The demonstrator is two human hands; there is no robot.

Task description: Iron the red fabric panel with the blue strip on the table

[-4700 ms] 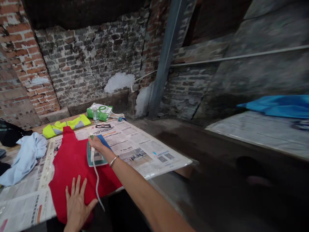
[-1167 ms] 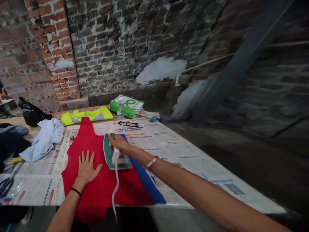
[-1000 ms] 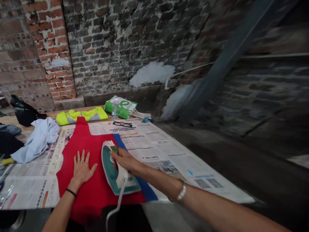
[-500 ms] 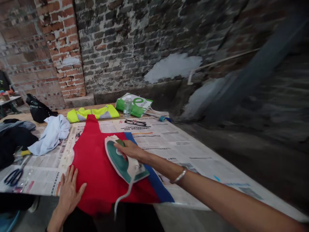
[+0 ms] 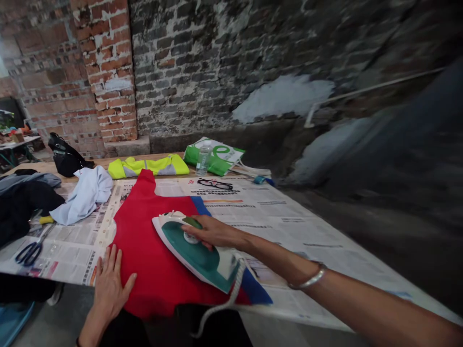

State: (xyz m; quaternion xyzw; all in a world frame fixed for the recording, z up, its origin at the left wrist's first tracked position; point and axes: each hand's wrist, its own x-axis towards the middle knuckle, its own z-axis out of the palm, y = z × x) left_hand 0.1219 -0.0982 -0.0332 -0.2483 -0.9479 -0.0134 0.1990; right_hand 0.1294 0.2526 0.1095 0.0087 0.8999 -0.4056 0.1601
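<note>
My right hand [image 5: 208, 231] is wrapped round the handle of a teal and white clothes iron [image 5: 195, 258]. The iron lies on a red garment piece [image 5: 141, 241] with a blue border [image 5: 255, 286], its tip pointing up and left. From its heel a pale cord [image 5: 226, 303] hangs over the table's near edge. My left hand [image 5: 113, 282] rests flat at the garment's lower left edge, fingers spread. The garment's near edge overhangs the table.
Newspaper [image 5: 289, 236] covers the table. Scissors [image 5: 31, 251], a light blue cloth [image 5: 85, 195] and dark clothes [image 5: 29, 207] lie left. Behind are a black bag [image 5: 67, 156], a yellow vest [image 5: 155, 165], a bottle [image 5: 203, 159], a green-white bag [image 5: 220, 156] and eyeglasses [image 5: 215, 183].
The iron in my right hand has shifted on the red cloth, its tip now further from the blue border. My left hand stays flat on the garment's edge. The view has swung slightly left.
</note>
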